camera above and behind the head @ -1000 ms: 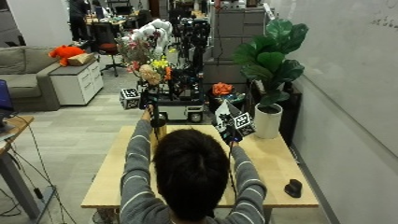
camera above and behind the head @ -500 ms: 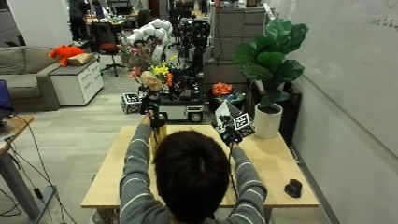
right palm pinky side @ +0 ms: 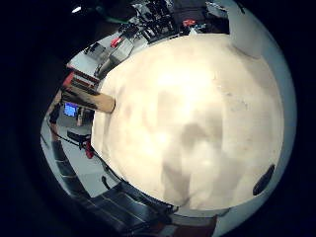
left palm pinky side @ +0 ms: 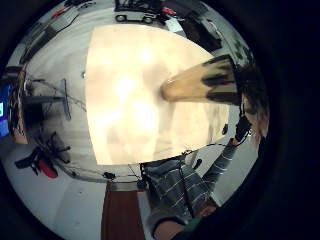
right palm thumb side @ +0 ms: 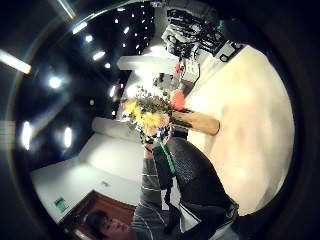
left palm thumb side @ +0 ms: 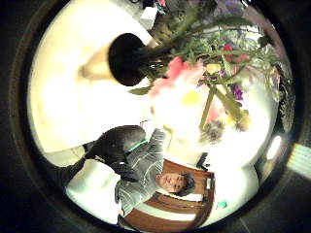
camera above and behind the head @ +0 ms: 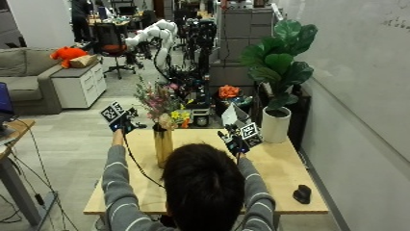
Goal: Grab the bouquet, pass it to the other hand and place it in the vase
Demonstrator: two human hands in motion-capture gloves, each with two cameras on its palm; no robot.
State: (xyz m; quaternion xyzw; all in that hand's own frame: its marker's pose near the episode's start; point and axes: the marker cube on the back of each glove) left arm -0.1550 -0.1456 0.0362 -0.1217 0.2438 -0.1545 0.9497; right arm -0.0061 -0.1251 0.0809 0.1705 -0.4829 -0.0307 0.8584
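Observation:
The bouquet (camera above and behind the head: 158, 102) of pink, yellow and green flowers stands upright with its stems in the tall tan vase (camera above and behind the head: 162, 144) on the wooden table (camera above and behind the head: 282, 163). My left hand (camera above and behind the head: 121, 120) is raised just left of the flowers, apart from them and holding nothing. On the other side, my right hand (camera above and behind the head: 237, 138) hovers above the table at about the same height, also with nothing in it. The left thumb side palm view looks at the vase mouth (left palm thumb side: 124, 58), where the bouquet (left palm thumb side: 194, 87) enters. From the right thumb side, the vase (right palm thumb side: 197, 121) shows under the bouquet (right palm thumb side: 145, 112).
A white pot with a large green plant (camera above and behind the head: 278, 72) stands behind the table's far right corner. A small black object (camera above and behind the head: 301, 194) lies near the right front edge. Robot gear and shelves stand behind the table; bare tabletop lies right of the vase.
The bouquet has come down from high above the table into the vase. My left hand has let go of it and moved off to the left.

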